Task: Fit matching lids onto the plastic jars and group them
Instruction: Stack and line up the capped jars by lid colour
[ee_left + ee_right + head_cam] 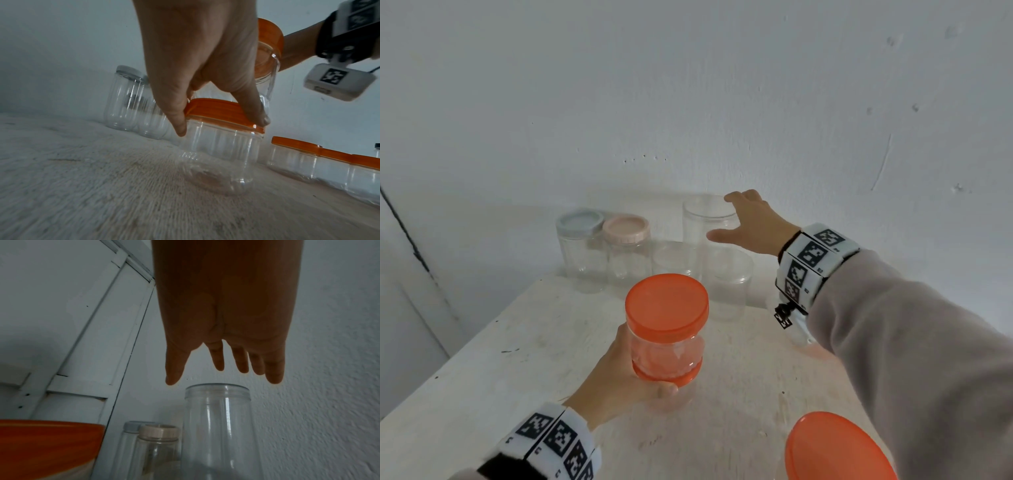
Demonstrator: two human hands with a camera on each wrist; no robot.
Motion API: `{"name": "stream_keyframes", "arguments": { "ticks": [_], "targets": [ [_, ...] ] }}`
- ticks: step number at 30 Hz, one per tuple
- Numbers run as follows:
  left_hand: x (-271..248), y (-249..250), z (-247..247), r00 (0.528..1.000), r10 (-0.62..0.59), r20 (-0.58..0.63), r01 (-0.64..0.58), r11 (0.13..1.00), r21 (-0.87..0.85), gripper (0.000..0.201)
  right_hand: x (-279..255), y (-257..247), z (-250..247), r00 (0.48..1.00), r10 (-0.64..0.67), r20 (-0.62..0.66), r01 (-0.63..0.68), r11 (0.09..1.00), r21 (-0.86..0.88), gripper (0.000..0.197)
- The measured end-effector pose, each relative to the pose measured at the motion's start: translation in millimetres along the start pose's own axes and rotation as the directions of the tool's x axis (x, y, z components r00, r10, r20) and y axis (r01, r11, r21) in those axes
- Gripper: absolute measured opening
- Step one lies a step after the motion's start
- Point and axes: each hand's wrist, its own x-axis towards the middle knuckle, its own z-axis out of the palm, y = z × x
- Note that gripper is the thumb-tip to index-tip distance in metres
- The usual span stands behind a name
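Left hand (616,377): fingers wrapped round an orange-lidded jar (667,329), at the orange lid of a second jar beneath it on the counter (482,383). Right hand (753,222): fingers spread and loose, holding nothing, above a tall lidless jar (705,233) near the wall.

Orange lids (667,301) cap two stacked clear jars (666,349); another orange lid (835,448) sits at 5 o'clock. At 11 o'clock, clear jars wear a grey-blue lid (580,222) and a pale pink lid (626,229). Both wristbands (815,257) are white with black square patterns. The table (500,377) is off-white.
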Motion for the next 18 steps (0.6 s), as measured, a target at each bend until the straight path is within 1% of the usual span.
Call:
{"name": "stream_keyframes", "arguments": {
  "ticks": [3,5,7,12,16,18],
  "targets": [
    [-1,4,1,1.0,0.003,0.008,-0.003,1.0,0.002,0.114,-21,13,-1,0.999,-0.029,0.039,0.031,0.999,-0.036,0.082],
    [-4,7,1,1.0,0.001,0.012,-0.001,1.0,0.005,0.118,-29,18,-1,0.996,-0.037,0.086,0.042,0.997,-0.061,0.076],
    [-5,10,2,1.0,0.004,0.011,-0.004,1.0,0.015,0.121,-31,19,-1,0.994,-0.041,0.101,0.048,0.997,-0.066,0.071],
    [-8,17,5,1.0,-0.011,0.002,0.011,1.0,0.011,0.125,-19,14,1,0.997,-0.073,0.024,0.075,0.994,-0.081,0.061],
    [-7,17,5,1.0,-0.015,0.006,0.015,1.0,-0.001,0.124,-4,9,8,0.994,-0.108,0.006,0.107,0.982,-0.153,0.051],
    [-7,16,4,1.0,-0.018,0.002,0.018,1.0,-0.003,0.124,3,7,11,0.993,-0.119,-0.027,0.112,0.977,-0.182,0.044]
  ]
}}
